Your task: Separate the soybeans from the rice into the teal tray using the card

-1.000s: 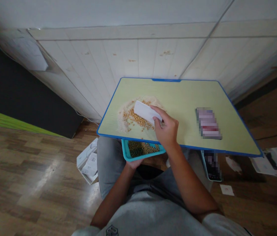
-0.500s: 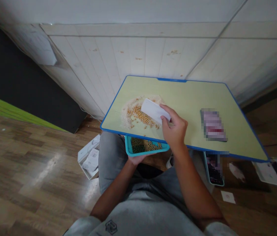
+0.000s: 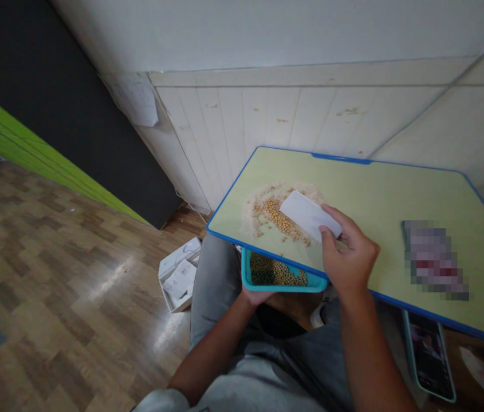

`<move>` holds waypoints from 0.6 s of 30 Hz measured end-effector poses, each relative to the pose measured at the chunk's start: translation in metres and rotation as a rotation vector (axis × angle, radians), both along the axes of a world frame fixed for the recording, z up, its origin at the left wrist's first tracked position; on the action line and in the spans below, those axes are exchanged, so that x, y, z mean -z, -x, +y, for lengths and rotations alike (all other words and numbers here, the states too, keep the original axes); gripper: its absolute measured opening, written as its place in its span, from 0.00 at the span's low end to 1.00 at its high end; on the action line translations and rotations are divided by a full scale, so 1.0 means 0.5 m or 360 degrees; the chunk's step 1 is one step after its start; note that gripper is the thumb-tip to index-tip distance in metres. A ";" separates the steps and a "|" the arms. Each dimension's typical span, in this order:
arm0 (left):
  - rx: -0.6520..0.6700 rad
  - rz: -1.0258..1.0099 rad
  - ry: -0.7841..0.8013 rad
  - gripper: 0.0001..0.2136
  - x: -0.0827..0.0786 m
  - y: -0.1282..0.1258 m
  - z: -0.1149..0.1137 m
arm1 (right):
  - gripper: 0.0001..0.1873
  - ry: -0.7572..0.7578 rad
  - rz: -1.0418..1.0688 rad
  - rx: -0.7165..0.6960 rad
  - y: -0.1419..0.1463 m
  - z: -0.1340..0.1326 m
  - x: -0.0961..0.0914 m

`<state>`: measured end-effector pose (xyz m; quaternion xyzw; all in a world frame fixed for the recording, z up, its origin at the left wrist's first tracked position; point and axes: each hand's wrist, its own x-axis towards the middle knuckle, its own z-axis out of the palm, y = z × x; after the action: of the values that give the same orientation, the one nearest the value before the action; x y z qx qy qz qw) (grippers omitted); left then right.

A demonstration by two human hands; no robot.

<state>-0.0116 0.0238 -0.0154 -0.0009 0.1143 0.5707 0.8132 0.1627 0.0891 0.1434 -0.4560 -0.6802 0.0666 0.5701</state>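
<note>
My right hand is closed on a white card, its edge resting at the right of a heap of yellow beans mixed with white rice on a pale green table with a blue rim. My left hand is under a teal tray, holding it just below the table's near edge. The tray carries yellow and dark green beans. Only the fingers beneath the tray's left end show.
A blurred flat object lies on the table's right side. A phone rests on my right thigh. An open white box sits on the wooden floor to the left. A white panelled wall stands behind the table.
The view has swung left and down, so table and hands sit further right in the frame. Both hands keep the same hold on card and tray.
</note>
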 end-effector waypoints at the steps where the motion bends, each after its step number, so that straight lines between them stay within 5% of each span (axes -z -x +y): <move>1: 0.0000 0.0001 0.0029 0.34 -0.004 0.001 0.000 | 0.19 0.0007 -0.0003 0.0010 -0.001 -0.002 -0.001; 12: -0.0025 0.0122 -0.0019 0.29 -0.011 0.006 -0.003 | 0.22 0.0120 0.0005 -0.0101 -0.018 -0.005 -0.017; 18: 0.0141 0.0162 -0.0030 0.30 -0.011 0.018 -0.004 | 0.23 0.0196 -0.0010 -0.0116 -0.023 -0.007 -0.018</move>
<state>-0.0207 0.0218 -0.0099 0.0409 0.1500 0.5345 0.8307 0.1743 0.0854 0.1522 -0.4653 -0.6926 0.1275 0.5362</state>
